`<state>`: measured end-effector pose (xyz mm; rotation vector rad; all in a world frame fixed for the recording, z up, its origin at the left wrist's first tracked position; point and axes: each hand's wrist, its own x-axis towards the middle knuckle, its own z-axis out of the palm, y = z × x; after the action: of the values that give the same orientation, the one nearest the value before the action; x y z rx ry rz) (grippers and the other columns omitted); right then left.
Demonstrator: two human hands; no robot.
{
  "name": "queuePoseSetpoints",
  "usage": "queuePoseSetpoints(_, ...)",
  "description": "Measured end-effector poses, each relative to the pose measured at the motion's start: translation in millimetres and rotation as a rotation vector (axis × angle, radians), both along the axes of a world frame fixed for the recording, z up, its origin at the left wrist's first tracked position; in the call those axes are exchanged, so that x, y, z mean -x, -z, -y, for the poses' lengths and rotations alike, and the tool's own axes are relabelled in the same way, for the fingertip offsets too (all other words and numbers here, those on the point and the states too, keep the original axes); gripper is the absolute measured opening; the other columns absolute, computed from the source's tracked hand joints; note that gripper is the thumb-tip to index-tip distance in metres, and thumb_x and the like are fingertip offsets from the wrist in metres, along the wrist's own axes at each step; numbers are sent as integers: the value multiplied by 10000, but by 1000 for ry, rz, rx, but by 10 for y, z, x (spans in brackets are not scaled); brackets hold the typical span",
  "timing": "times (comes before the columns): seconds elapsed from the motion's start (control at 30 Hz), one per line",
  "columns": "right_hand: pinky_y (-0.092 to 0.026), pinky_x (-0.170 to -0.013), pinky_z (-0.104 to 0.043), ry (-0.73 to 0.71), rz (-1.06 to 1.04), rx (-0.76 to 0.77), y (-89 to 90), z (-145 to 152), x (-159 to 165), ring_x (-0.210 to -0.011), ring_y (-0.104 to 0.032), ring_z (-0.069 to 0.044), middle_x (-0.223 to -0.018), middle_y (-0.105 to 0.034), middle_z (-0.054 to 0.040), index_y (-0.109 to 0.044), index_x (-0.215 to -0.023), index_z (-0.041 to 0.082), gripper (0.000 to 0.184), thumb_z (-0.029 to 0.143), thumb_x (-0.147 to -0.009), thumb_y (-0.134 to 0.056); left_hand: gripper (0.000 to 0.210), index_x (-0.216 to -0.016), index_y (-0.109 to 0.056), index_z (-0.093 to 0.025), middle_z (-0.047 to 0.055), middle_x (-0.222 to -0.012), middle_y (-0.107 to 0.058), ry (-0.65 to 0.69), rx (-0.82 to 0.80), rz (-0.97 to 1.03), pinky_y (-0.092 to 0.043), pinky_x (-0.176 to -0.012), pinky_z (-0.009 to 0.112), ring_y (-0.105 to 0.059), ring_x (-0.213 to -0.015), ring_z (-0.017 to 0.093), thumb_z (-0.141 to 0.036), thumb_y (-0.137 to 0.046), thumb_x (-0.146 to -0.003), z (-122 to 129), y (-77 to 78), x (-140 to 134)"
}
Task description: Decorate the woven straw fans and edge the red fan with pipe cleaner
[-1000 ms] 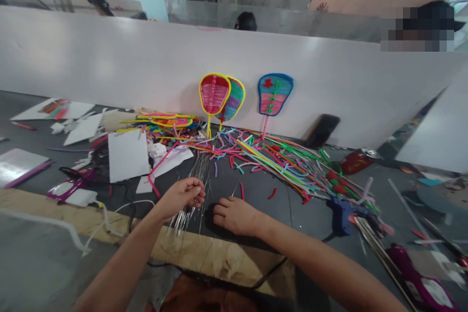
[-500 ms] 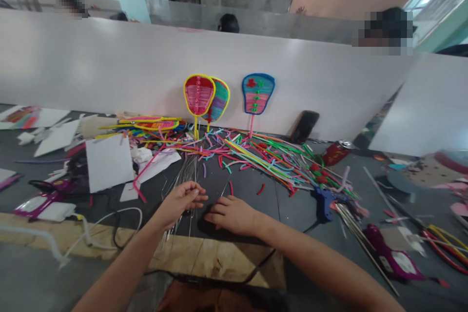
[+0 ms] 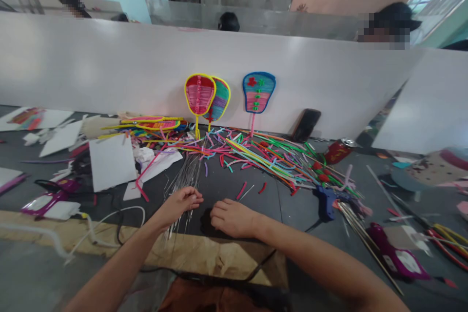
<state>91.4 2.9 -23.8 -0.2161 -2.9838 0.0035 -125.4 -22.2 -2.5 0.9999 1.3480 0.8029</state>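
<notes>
My left hand [image 3: 182,208] hovers over a bundle of thin metal wires [image 3: 187,175], its fingers loosely curled and apart with nothing visible between them. My right hand [image 3: 234,218] rests palm down on the dark tabletop, fingers pointing left towards the wires. Its fingers lie stretched out, and whatever is beneath the palm is hidden. Just beyond that hand lie a short pink pipe cleaner piece [image 3: 242,190] and a thin pale stick [image 3: 247,192]. A small red piece [image 3: 262,188] is a little further right.
Pipe-cleaner fans lean on the white partition [image 3: 146,68], one blue-edged [image 3: 259,92]. Loose pipe cleaners [image 3: 261,158] spread across the back. At the right are a blue glue gun [image 3: 325,203], a red can [image 3: 339,150] and a phone [image 3: 306,125]; white card [image 3: 111,162] lies left.
My right hand has shifted slightly right, and the thin stick formerly at its fingertips now lies beside the pink piece. My left hand's fingers have drawn closer together.
</notes>
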Motion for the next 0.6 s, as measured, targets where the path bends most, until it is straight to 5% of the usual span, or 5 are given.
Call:
queuePoseSetpoints(0.17, -398, -709, -287, 29, -136, 78, -143, -42, -98, -770, -496, -157, -803, -630, -38, -594, -925, 165, 292, 191, -961, -306, 379, -781, -584, -156, 73, -905, -673, -37, 35, 0, -488, -898, 352, -627, -1016, 248, -463, -747, -631, 9, -27, 197)
queuePoseSetpoints(0.3, -440, -751, -313, 208, -503, 307, -443, -52, -231, -777, -534, -165, -840, -654, -66, -583, -1046, 152, 335, 176, -948, -264, 331, -831, -566, -168, 88, -1056, -659, -33, 61, 159, -491, -902, 333, -612, -1063, 241, -404, -741, -678, 32, -242, 152)
queuePoseSetpoints(0.47, -495, -684, -293, 619, -1142, 940, -867, -61, -443, -718, -619, -141, -804, -646, -16, -593, -1006, 229, 176, 317, -901, -482, 296, -861, -514, -189, 70, -1029, -680, 6, -35, 290, -530, -797, 325, -652, -965, 221, -380, -703, -735, -3, -648, -271)
queuePoseSetpoints(0.6, -509, -588, -249, 649, -1455, 1521, -896, -133, -619, -684, -663, -143, -787, -667, 16, -533, -870, 232, 260, 413, -753, -677, 312, -870, -522, -180, 76, -1001, -681, 46, -111, 300, -525, -798, 330, -655, -938, 209, -421, -676, -745, -124, -633, -776)
